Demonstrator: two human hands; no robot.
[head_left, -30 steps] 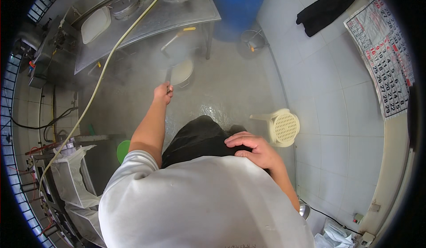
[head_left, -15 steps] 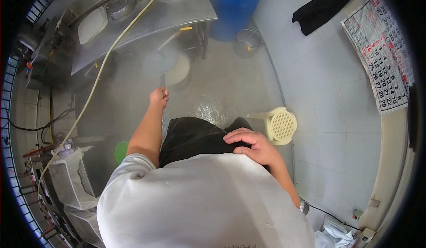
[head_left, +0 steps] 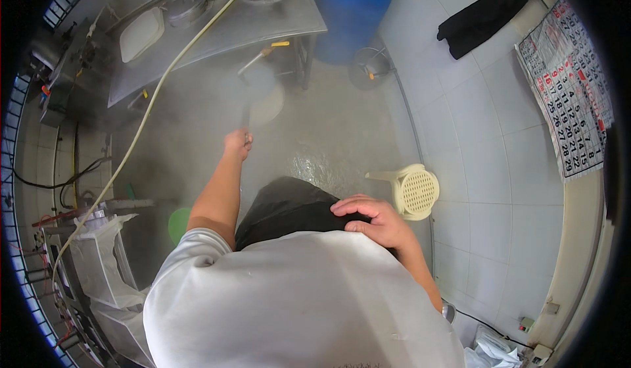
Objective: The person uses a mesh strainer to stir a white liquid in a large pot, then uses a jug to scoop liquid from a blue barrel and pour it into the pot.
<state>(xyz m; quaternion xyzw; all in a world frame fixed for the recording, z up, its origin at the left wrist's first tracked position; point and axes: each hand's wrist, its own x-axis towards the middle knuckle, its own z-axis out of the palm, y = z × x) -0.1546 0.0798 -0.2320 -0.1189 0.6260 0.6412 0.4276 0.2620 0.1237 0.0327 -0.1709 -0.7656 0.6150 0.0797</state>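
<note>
White shirt (head_left: 296,289) filling the lower view, the person's left hand (head_left: 238,144) reaches forward, its grip wrapped narrowly around a dark handle (head_left: 246,115). The handle points toward a round grey shape (head_left: 253,85) just beyond; steam (head_left: 220,92) blurs it, so whether the two are joined cannot be told. Beside that shape, a pale round vessel (head_left: 270,107) shows below the front edge of the steel bench (head_left: 263,19), near a pipe (head_left: 253,62) with a yellow lever (head_left: 280,44). The right hand (head_left: 378,217) rests on black clothing (head_left: 289,210), fingers loosely extended, thumb apart, with nothing visible in its grip. A cream plastic stool (head_left: 420,192) stands to its right, near the tiled wall (head_left: 470,171).
</note>
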